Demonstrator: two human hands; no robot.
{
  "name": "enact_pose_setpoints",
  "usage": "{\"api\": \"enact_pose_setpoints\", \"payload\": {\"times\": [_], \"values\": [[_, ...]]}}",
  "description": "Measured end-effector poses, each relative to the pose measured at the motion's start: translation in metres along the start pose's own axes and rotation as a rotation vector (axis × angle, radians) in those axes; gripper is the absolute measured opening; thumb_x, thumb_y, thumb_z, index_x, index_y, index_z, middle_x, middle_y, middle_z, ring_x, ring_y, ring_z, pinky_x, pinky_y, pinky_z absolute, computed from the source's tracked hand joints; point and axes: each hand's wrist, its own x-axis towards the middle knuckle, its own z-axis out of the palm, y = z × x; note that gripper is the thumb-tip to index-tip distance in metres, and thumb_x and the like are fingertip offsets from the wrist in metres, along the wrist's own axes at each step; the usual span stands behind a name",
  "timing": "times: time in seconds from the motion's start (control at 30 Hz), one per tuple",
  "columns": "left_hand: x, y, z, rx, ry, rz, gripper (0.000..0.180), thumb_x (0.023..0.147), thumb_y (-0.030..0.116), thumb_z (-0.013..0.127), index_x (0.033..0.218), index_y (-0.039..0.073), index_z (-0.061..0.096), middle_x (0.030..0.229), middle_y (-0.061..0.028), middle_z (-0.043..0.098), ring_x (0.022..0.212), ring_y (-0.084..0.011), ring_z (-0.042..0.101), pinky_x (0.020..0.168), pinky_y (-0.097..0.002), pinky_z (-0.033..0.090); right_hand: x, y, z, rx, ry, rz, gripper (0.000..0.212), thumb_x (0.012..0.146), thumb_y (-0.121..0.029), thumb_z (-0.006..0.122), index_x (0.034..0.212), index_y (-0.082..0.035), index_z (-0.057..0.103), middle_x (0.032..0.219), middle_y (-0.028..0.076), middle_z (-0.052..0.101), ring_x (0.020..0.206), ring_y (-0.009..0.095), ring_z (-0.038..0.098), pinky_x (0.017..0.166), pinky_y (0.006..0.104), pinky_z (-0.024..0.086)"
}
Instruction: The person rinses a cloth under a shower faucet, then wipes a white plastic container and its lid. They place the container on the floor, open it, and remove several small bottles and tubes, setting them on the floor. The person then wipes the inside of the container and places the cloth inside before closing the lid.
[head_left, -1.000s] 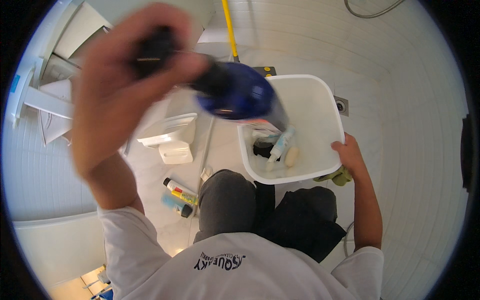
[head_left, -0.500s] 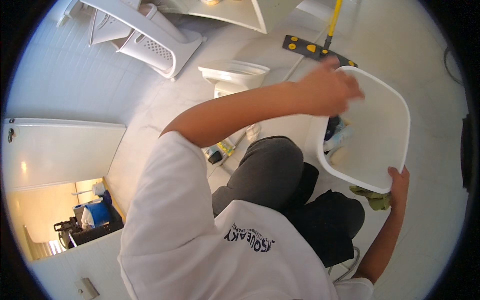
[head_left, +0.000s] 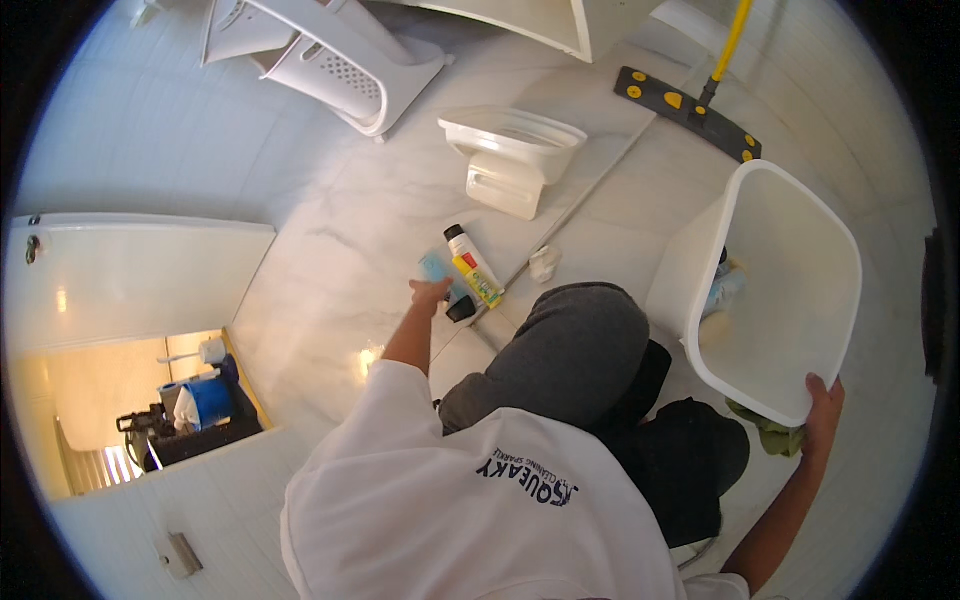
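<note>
Over a small group of bottles on the floor, my left hand (head_left: 431, 291) reaches down with its fingers apart. Closest to it is a bluish see-through bottle (head_left: 433, 266) with a dark cap; whether my fingers touch it I cannot tell. Beside that lie a white bottle with a black cap (head_left: 466, 245) and a yellow bottle (head_left: 480, 282). My right hand (head_left: 822, 412) grips the rim of a tilted white plastic bin (head_left: 690, 265). Inside the bin lie a pale blue container (head_left: 726, 290) and other items, partly hidden. A green cloth (head_left: 775, 432) shows under the bin's near edge.
A crumpled white piece (head_left: 544, 264) lies by a thin metal pole (head_left: 590, 190). Farther off are a white plastic basin-like piece (head_left: 512, 135), a white basket rack (head_left: 345, 85) and a flat mop (head_left: 690, 113). An open cupboard (head_left: 190, 400) stands at the left.
My left hand has left the bin's rim and moved left and down to the bottles on the floor. My right hand stays on the bin.
</note>
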Motion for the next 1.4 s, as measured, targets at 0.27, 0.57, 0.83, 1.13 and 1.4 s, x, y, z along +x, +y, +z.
{"api": "enact_pose_setpoints", "payload": {"times": [0.27, 0.57, 0.83, 1.13, 1.4], "values": [[-0.045, 0.010, 0.007, 0.098, 0.201, 0.073, 0.111, 0.056, 0.034, 0.073, 0.133, 0.021, -0.007, 0.116, -0.0284, 0.039, 0.104, -0.0378, 0.047, 0.087, -0.0430, 0.040, -0.003, -0.021, 0.011, -0.054, 0.031, 0.060, 0.042, 0.071, -0.014, 0.050, 0.107, 0.007, 0.049, 0.091, 0.019, 0.058, 0.079, 0.025, 0.057, 0.076, 0.0352, 0.041], [-0.239, 0.171, -0.113, -0.819, -0.195, 1.121, 0.086, 0.063, 0.016, 0.063, 0.132, 0.003, 0.013, 0.118, -0.0137, 0.036, 0.105, -0.0223, 0.040, 0.087, -0.0334, 0.036, -0.008, -0.015, 0.010, 0.039, 0.034, 0.022, 0.039, 0.070, -0.013, 0.049, 0.102, 0.008, 0.051, 0.086, 0.017, 0.059, 0.075, 0.023, 0.057, 0.073, 0.0323, 0.042], [-0.462, 0.257, -0.025, 0.437, -1.062, 1.693, 0.094, 0.066, 0.032, 0.064, 0.133, 0.003, 0.006, 0.113, -0.0272, 0.044, 0.104, -0.0328, 0.046, 0.090, -0.0345, 0.036, 0.004, -0.006, 0.008, 0.021, 0.024, -0.041, 0.040, 0.069, -0.015, 0.051, 0.102, 0.009, 0.051, 0.086, 0.018, 0.059, 0.074, 0.025, 0.057, 0.072, 0.0336, 0.043], [-0.430, 0.247, 0.012, -0.122, -0.524, 1.988, 0.068, 0.070, 0.018, 0.061, 0.127, 0.003, 0.025, 0.121, -0.0232, 0.036, 0.113, -0.0337, 0.037, 0.095, -0.0389, 0.030, 0.002, -0.001, 0.001, -0.065, 0.029, -0.035, 0.045, 0.069, -0.018, 0.051, 0.106, 0.008, 0.049, 0.089, 0.021, 0.057, 0.079, 0.028, 0.057, 0.073, 0.0354, 0.042], [-0.100, 0.146, -0.025, -0.392, 0.315, 0.378, 0.087, 0.062, 0.029, 0.068, 0.128, -0.001, 0.019, 0.128, -0.0193, 0.032, 0.119, -0.0306, 0.030, 0.099, -0.0365, 0.025, 0.005, 0.004, -0.002, -0.076, 0.014, -0.027, 0.052, 0.070, -0.022, 0.053, 0.113, 0.007, 0.045, 0.097, 0.022, 0.055, 0.086, 0.029, 0.055, 0.079, 0.0362, 0.040]]}}
